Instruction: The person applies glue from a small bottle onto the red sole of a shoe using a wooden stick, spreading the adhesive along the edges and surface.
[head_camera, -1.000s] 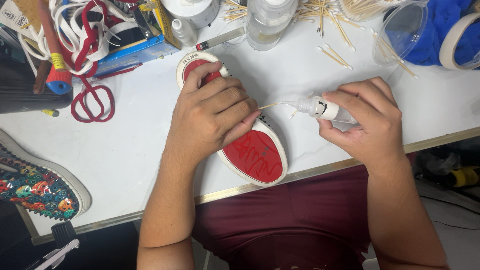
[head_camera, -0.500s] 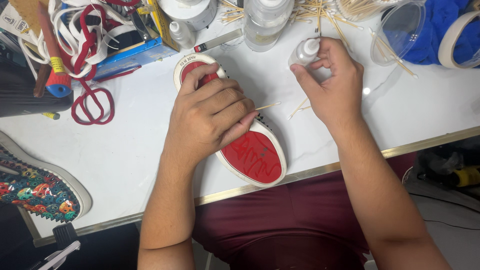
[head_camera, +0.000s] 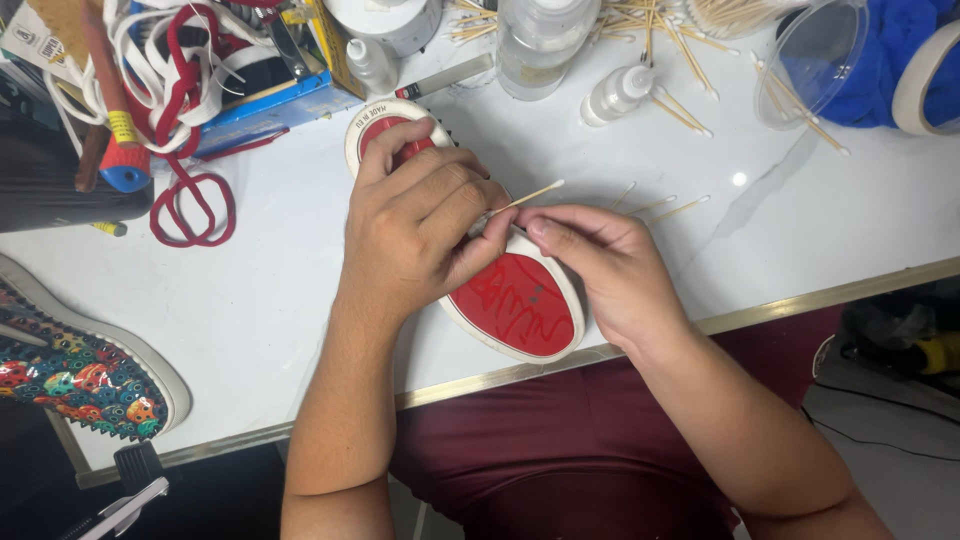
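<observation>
A shoe (head_camera: 515, 305) lies sole-up on the white table (head_camera: 250, 300), its sole red with a white rim. My left hand (head_camera: 420, 225) is clamped over the middle of the shoe and presses it down. A thin wooden cotton swab (head_camera: 535, 193) sticks up and to the right from between the fingertips of both hands. My right hand (head_camera: 610, 270) rests on the heel end, with thumb and forefinger pinched on the swab's lower end, touching my left fingers. A small white dropper bottle (head_camera: 618, 93) lies on the table beyond the hands.
A second shoe (head_camera: 70, 370) with a colourful pattern sits at the left table edge. Red and white laces (head_camera: 190, 200) and tools pile up at the back left. A large clear bottle (head_camera: 540, 40), loose swabs (head_camera: 680, 110) and a clear tub (head_camera: 810, 60) holding blue cloth line the back.
My right hand set the small white bottle down at the back among the swabs, then came back to the shoe and took the swab. The left hand stayed on the shoe.
</observation>
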